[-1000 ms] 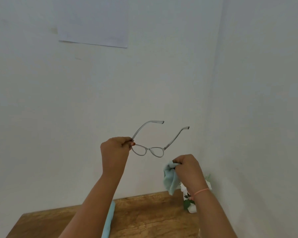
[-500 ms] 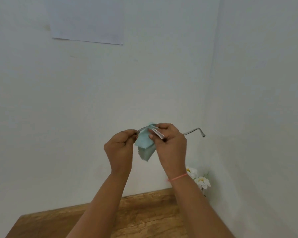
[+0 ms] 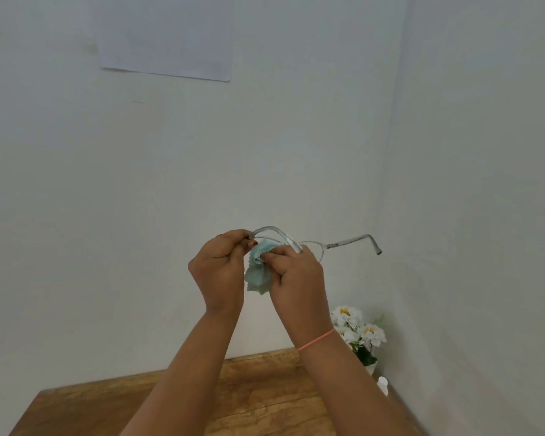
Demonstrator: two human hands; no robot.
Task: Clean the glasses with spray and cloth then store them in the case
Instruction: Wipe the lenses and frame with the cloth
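Note:
I hold the clear grey-framed glasses (image 3: 343, 243) up in front of the white wall, temples unfolded and pointing right. My left hand (image 3: 217, 272) pinches the left end of the frame. My right hand (image 3: 296, 278) presses the light blue cloth (image 3: 257, 275) around the left lens, which the cloth and fingers hide. The cloth's loose end hangs down between my hands. A small white spray bottle (image 3: 383, 385) stands on the table at the right wall. The case is out of sight.
The wooden table (image 3: 265, 401) lies below my arms, in the room's corner. A pot of white flowers (image 3: 359, 335) stands in that corner beside the bottle. A sheet of paper (image 3: 164, 36) hangs on the wall above.
My right hand rose with the cloth from beside the flowers to the glasses and wrapped it on the left lens. Both hands lifted slightly, and the frame turned so its temples point right.

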